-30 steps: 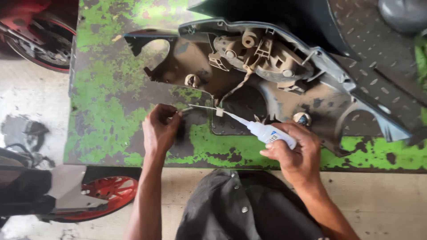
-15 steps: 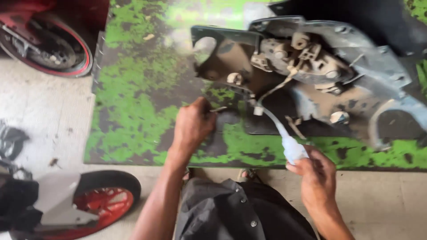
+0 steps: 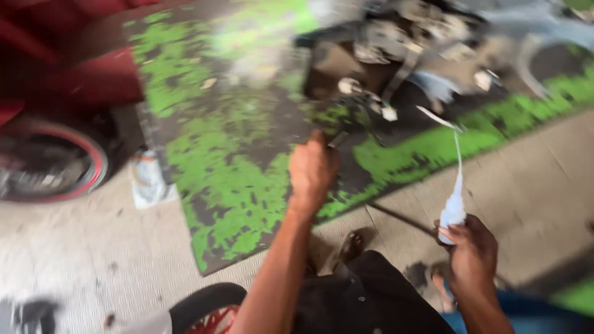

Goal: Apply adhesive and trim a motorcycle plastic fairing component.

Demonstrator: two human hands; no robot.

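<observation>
We have drawn the white long-nozzled squeeze bottle back from the grey plastic motorcycle panel, our right hand gripping it. Our left hand stays closed near the panel; what it holds, we cannot tell.

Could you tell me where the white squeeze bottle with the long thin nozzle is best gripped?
Grip the white squeeze bottle round its fat lower body, from below, as the right hand does. The nozzle above tapers too thin to hold and points up towards the grey plastic panel, so it should stay free. The view is blurred.
</observation>
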